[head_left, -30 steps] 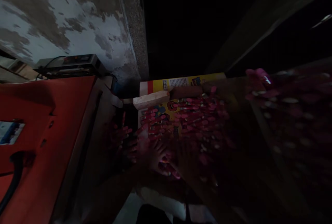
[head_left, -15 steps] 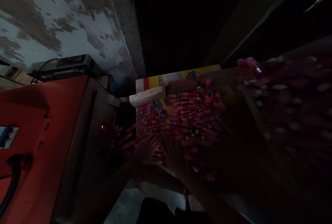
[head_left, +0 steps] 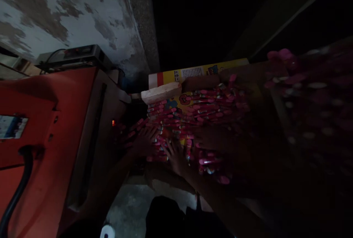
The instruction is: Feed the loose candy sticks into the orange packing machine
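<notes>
Nearest to me are my dark-clothed legs point(head_left: 165, 217), with the grey floor point(head_left: 128, 203) beside them. Just beyond, my right hand point(head_left: 178, 157) is palm down with its fingers apart, reaching in among the pink tubes point(head_left: 204, 100). My left hand point(head_left: 145, 141) is next to it, slightly farther out, fingers extended and a little spread over the tubes at the left edge. It's too dark for me to tell whether either palm presses on anything.

The tubes lie loosely side by side, mostly crosswise, on a yellow printed board point(head_left: 193, 72). What looks like another person's hand point(head_left: 211, 137) rests dimly among them, right of mine. On my far right is a blurred heap of pink and white pieces point(head_left: 322, 94); on my left, a red machine point(head_left: 68, 102) with a black hose point(head_left: 27, 161). Across the board's far part lies a pale block point(head_left: 161, 93). Behind everything stands a peeling wall point(head_left: 110, 17).
</notes>
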